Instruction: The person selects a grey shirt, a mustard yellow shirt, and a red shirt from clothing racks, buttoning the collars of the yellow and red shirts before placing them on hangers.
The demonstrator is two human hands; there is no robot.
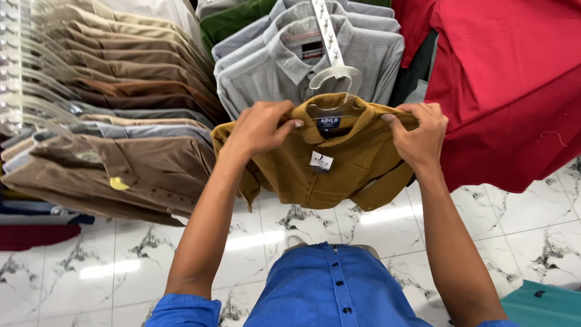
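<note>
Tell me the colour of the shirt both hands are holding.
Mustard brown shirt, seen clearly in the head view.

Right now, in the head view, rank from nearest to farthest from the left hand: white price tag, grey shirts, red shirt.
From the left hand:
1. White price tag, on the mustard shirt, just right of it.
2. Grey shirts, hanging above.
3. Red shirt, far right.

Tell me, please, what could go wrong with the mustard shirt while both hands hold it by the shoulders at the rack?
The mustard shirt hangs on a clear plastic hanger, gripped at the shoulders by the left hand and right hand. Pulling outward might slip a shoulder off the hanger. The hook sits against the slanted display arm, so it could snag there. One sleeve hangs bunched below and may crease.
</note>
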